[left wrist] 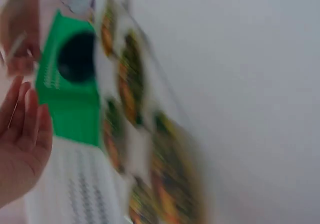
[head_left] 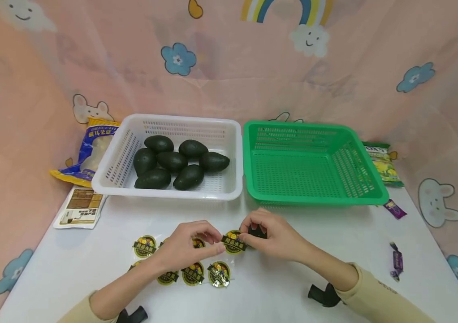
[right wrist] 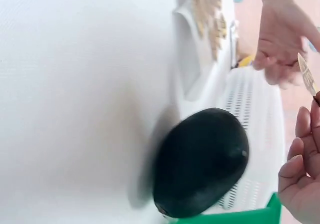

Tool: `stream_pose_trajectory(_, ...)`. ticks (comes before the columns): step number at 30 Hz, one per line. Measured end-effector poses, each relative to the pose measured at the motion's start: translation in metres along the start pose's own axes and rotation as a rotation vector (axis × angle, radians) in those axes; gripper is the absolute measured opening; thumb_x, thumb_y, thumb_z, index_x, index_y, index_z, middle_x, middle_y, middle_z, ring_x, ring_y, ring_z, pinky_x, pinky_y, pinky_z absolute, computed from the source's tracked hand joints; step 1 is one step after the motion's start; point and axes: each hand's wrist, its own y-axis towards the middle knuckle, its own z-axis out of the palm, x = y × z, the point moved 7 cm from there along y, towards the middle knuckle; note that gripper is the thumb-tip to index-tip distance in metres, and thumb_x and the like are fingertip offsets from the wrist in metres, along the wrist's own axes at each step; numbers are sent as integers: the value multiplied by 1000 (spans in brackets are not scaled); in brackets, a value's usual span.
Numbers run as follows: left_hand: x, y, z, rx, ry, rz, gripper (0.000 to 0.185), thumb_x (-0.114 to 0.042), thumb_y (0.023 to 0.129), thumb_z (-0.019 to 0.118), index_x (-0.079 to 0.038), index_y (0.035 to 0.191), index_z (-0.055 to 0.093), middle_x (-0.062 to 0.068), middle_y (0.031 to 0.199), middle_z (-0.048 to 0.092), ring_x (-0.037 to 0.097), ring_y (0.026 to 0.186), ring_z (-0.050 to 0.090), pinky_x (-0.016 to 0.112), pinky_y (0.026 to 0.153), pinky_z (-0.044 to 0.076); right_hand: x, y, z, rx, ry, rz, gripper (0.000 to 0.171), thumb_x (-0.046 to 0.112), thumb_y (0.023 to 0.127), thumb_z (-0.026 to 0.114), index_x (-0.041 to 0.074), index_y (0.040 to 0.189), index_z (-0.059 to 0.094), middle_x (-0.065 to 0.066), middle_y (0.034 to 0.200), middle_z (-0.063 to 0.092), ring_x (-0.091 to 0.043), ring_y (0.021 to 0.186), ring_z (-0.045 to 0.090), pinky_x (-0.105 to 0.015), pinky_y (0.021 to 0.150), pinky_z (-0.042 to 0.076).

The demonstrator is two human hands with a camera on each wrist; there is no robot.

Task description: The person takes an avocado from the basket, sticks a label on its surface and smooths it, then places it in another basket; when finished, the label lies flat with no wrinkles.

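A round black-and-yellow sticker (head_left: 234, 242) is pinched between the thumb and fingers of my right hand (head_left: 276, 237). In the right wrist view the sticker (right wrist: 306, 75) is seen nearly edge-on. Just left of it is my left hand (head_left: 186, 246), fingers loosely extended with nothing held; the right wrist view shows a gap between it and the sticker. Under my left forearm lies a clear sheet of several matching stickers (head_left: 192, 273), partly hidden. A dark green avocado (right wrist: 200, 164) lies on the white table beside my right hand, mostly covered by it in the head view.
A white basket (head_left: 168, 193) holding several avocados stands at the back left. Beside it is a green basket (head_left: 293, 175) with nothing inside. Snack bags (head_left: 92, 150) flank the baskets, and wrapped candies (head_left: 396, 261) lie at the right.
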Motion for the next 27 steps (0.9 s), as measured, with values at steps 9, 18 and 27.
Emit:
stream_pose_trajectory(9, -18, 19, 7, -130, -209, -148, 11, -30, 88, 74, -19, 87, 76, -9, 77, 65, 12, 71, 54, 27, 68, 45, -26, -19, -20, -73, 121, 245, 8, 24, 88, 74, 22, 95, 69, 9, 87, 63, -12, 78, 51, -25, 63, 43)
stream_pose_trajectory(18, -6, 38, 32, -141, -109, -166, 14, -29, 87, 75, -19, 78, 76, -9, 59, 54, 5, 55, 41, 21, 52, 34, -53, -36, -21, -137, -41, 340, 12, 25, 88, 73, 25, 79, 65, 13, 78, 59, -17, 75, 51, -28, 68, 40)
stream_pose_trajectory(27, -2, 48, 37, -159, 188, -99, 23, -30, 84, 75, -26, 67, 61, -17, 64, 52, 3, 58, 46, 22, 51, 38, -74, -34, -19, -144, -131, 382, 28, 36, 82, 78, 23, 72, 55, 11, 71, 53, -14, 77, 50, -31, 71, 41)
